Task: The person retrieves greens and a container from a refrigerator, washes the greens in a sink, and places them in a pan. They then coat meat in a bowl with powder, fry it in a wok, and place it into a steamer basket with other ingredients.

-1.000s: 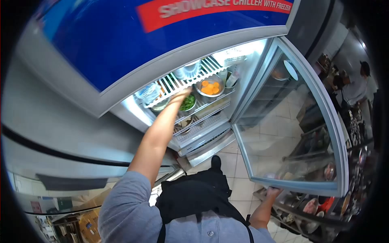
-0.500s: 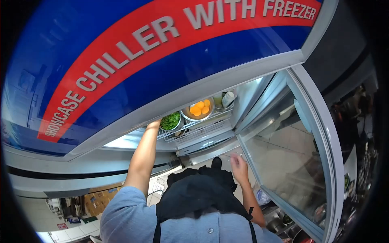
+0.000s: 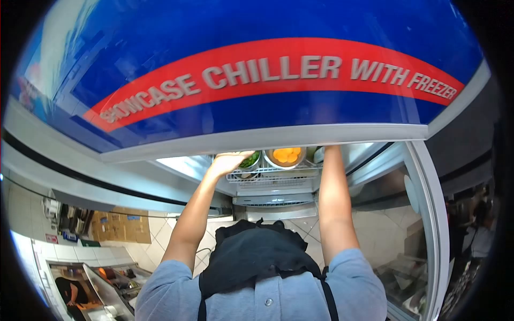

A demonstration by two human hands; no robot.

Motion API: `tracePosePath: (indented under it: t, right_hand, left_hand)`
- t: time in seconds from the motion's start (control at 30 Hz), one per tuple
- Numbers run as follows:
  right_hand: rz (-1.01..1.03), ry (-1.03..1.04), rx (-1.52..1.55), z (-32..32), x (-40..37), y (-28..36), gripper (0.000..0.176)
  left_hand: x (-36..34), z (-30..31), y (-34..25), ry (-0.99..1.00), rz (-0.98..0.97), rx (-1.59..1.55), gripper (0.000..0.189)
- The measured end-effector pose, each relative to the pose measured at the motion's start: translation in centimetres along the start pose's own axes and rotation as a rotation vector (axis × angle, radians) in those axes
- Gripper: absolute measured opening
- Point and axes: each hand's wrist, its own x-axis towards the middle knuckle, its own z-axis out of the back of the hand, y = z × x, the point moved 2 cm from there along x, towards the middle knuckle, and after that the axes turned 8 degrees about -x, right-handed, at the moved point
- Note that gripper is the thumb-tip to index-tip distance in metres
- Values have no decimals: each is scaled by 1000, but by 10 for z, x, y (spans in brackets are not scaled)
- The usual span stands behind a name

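My left hand (image 3: pixel 234 159) is inside the chiller at the left rim of a metal bowl of chopped green leaves (image 3: pixel 249 160). Its visible fingers are stretched out over the bowl, and the chiller's top panel hides part of the hand. Right of the greens, a metal bowl (image 3: pixel 269 159) holds several orange balls that look like egg yolks or peeled fruit (image 3: pixel 287 155). My right arm reaches up into the chiller on the right, beside a pale container (image 3: pixel 319 155). The top panel covers my right hand, so what it touches cannot be seen.
The blue and red top panel (image 3: pixel 278 115) juts out above both arms. On the right stands the open glass door (image 3: pixel 436 214). The bowls rest on a white wire shelf (image 3: pixel 276 174). At lower left are a cardboard piece (image 3: pixel 120 226) and a person in dark clothing (image 3: pixel 72 291).
My right hand has risen from beside my body into the chiller, behind the top panel. My left hand shows more, over the greens bowl. The view has turned left.
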Motion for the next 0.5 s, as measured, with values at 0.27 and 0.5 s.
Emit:
tracePosePath:
  t: [0.27, 0.5]
  right_hand:
    - [10, -31, 35, -23, 33, -13, 22]
    - [12, -14, 40, -12, 31, -20, 22]
  left_hand:
    - [-123, -3, 1, 19, 110, -578, 44]
    - [-194, -15, 32, -34, 241, -1005, 33]
